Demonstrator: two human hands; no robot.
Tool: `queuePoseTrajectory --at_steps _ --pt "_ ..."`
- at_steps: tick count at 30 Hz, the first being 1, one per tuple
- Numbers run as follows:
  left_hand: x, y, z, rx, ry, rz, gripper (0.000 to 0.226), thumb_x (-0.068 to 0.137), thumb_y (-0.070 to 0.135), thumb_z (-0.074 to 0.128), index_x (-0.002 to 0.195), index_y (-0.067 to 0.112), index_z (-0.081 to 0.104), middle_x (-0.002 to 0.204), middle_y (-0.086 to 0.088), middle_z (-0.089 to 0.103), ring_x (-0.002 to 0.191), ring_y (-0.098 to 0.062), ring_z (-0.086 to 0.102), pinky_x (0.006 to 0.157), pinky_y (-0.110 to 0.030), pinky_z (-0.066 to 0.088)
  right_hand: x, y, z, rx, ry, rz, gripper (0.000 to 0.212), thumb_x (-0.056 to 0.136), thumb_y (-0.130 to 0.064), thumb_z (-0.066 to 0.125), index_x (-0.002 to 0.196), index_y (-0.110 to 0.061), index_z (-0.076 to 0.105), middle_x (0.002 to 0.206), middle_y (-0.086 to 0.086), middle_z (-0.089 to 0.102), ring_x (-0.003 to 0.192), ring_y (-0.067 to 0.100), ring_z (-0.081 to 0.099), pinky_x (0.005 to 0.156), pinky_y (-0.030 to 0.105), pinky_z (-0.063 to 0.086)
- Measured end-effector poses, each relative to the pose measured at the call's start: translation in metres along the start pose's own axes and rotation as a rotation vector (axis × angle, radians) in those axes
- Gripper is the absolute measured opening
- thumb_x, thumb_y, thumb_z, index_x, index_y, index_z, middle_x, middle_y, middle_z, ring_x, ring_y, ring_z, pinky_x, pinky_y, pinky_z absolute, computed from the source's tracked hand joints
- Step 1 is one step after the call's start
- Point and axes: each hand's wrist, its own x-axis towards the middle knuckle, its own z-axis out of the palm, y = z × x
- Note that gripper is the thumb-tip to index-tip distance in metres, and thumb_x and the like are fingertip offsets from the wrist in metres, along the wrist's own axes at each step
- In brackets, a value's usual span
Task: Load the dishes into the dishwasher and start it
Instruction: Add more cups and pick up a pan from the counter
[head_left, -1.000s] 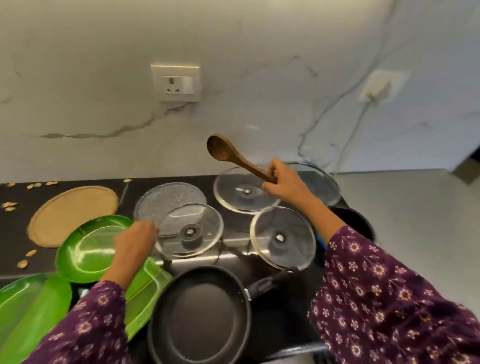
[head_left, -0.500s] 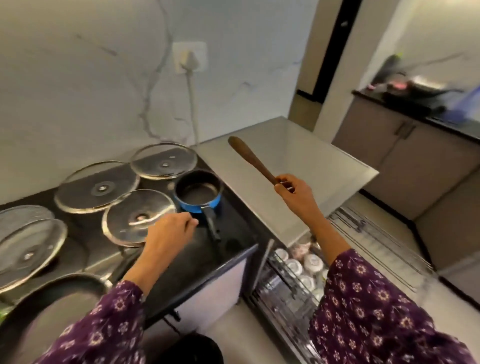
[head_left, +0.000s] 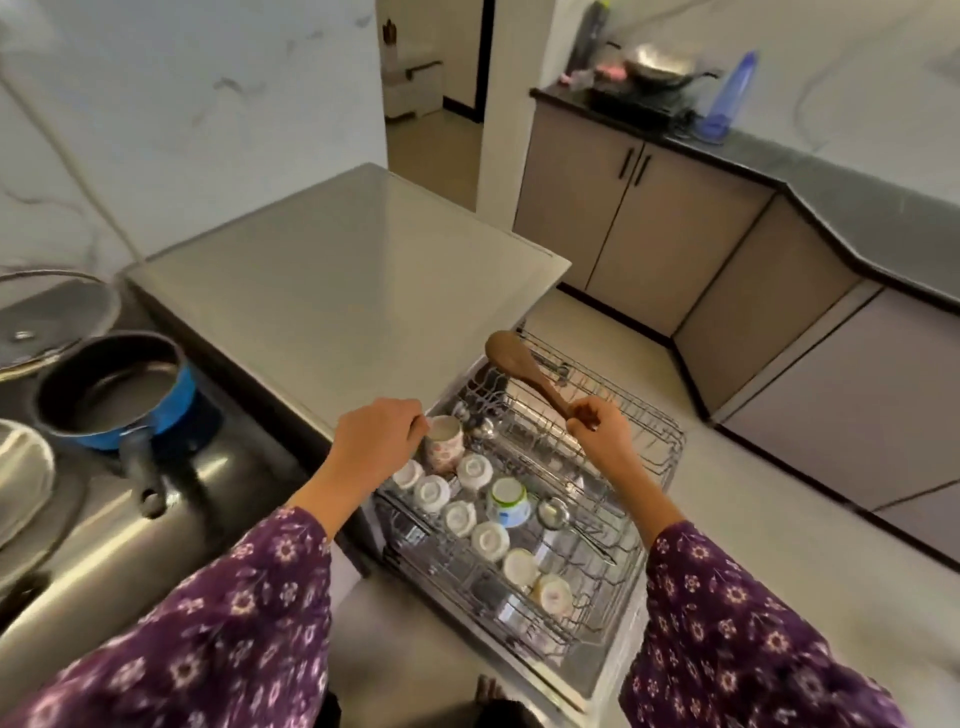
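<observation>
A person's right hand (head_left: 597, 428) clenches the handle end of a wooden spoon (head_left: 524, 366). The spoon's bowl angles up-left of the fist, above the pulled-out dishwasher rack (head_left: 662, 449) at frame centre. The left hand (head_left: 376, 441), fingers curled, sits just beside a floral cup (head_left: 445, 447); any grasp is unclear.

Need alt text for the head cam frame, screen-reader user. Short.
The right hand holds a wooden spoon over a pulled-out dishwasher rack loaded with upturned cups; the left hand is beside a floral cup at the rack's edge. A blue saucepan sits on the counter at left.
</observation>
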Motion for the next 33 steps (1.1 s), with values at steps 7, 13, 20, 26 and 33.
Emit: queuePoseTrajectory --at_steps 7,13,20,26,33 --pt "0.055 0.023 0.052 0.07 -0.006 0.159 0.03 0.099 0.035 0.044 0.078 0.018 0.056 0.064 0.008 0.052 0.055 -0.009 0.046 0.043 -0.018 0.019 0.032 0.106 0.028 -0.033 -0.1 0.244 0.012 0.086 -0.007 0.063 0.095 -0.016 0.064 0.085 0.002 0.064 0.06 0.008 0.053 0.049 0.014 0.041" --pt "0.085 0.004 0.088 0.043 -0.083 0.395 0.014 0.094 0.022 0.056 0.083 0.015 0.063 0.064 0.001 0.059 0.053 -0.011 0.046 0.041 -0.018 0.027 0.062 0.161 0.067 -0.088 -0.21 0.345 0.016 0.087 -0.004 0.062 0.099 -0.015 0.062 0.086 -0.003 0.059 0.065 0.004 0.052 0.05 0.01 0.037" --pt "0.094 -0.022 0.115 -0.091 -0.038 0.439 0.029 0.093 0.03 0.045 0.068 0.017 0.051 0.061 0.009 0.044 0.056 -0.01 0.04 0.053 -0.02 0.029 0.091 0.204 0.108 -0.126 -0.265 0.39 0.019 0.089 -0.004 0.059 0.105 -0.012 0.063 0.101 0.004 0.062 0.084 0.016 0.06 0.076 0.024 0.053" --pt "0.094 -0.023 0.122 -0.021 0.004 0.476 0.033 0.094 0.033 0.042 0.07 0.014 0.057 0.062 0.005 0.05 0.054 -0.015 0.046 0.047 -0.028 0.04 0.103 0.229 0.124 -0.164 -0.309 0.377 0.023 0.088 -0.002 0.059 0.108 -0.013 0.065 0.102 0.005 0.063 0.085 0.018 0.062 0.081 0.029 0.056" --pt "0.09 -0.018 0.123 0.126 0.053 0.603 0.03 0.092 0.028 0.048 0.065 0.019 0.057 0.056 0.004 0.052 0.049 -0.018 0.048 0.045 -0.027 0.041 0.106 0.242 0.138 -0.167 -0.316 0.377 0.027 0.09 -0.002 0.057 0.115 -0.011 0.064 0.107 0.009 0.064 0.089 0.02 0.064 0.086 0.031 0.055"
